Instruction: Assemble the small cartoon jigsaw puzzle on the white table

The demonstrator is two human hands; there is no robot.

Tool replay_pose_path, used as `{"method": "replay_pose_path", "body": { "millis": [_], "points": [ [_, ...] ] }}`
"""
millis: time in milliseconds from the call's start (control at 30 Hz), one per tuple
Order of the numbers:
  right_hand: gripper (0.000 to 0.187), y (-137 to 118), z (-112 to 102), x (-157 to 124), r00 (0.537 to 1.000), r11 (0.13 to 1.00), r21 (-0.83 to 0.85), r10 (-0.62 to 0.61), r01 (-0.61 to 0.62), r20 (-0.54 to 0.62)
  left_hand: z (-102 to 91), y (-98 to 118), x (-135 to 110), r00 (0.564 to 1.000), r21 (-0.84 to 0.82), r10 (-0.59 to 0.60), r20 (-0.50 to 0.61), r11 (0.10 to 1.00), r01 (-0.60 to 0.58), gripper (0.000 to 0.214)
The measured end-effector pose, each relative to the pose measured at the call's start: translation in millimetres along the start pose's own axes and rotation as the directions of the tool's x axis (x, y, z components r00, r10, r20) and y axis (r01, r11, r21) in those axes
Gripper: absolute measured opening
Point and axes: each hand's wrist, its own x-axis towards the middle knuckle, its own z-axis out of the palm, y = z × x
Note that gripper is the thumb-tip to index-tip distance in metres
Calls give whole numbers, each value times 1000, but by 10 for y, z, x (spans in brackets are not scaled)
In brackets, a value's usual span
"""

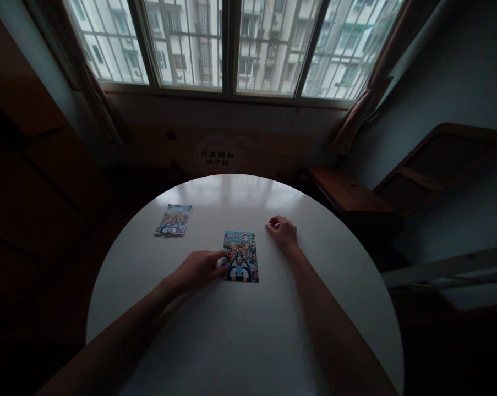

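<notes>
A colourful cartoon picture card [240, 256] lies flat near the middle of the round white table [248, 330]. My left hand [198, 269] rests on the table at the card's left edge, its fingers pressed together against that edge. My right hand [282, 231] sits on the table just right of the card's top corner, fingers curled in, apart from the card. A second, smaller picture card or pack [174, 220] lies further left and back, untouched.
A wide barred window [231, 44] fills the far wall, with curtains at both sides. A wooden side table [347, 192] and a leaning wooden frame [442, 159] stand to the right. Dark furniture lines the left. A printed box [217, 155] sits behind the table.
</notes>
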Motion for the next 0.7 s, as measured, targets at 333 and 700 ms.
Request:
{"method": "replay_pose_path", "body": {
  "millis": [333, 700],
  "points": [
    [30, 52, 27, 21, 989, 951, 271, -149, 150, -23, -32, 25, -5, 1000, -4, -2, -5, 1000, 2, 33],
    [26, 30, 47, 15, 978, 913, 352, -209, 205, -27, -10, 5, 4, 1000, 15, 10, -6, 1000, -10, 33]
  ]
}}
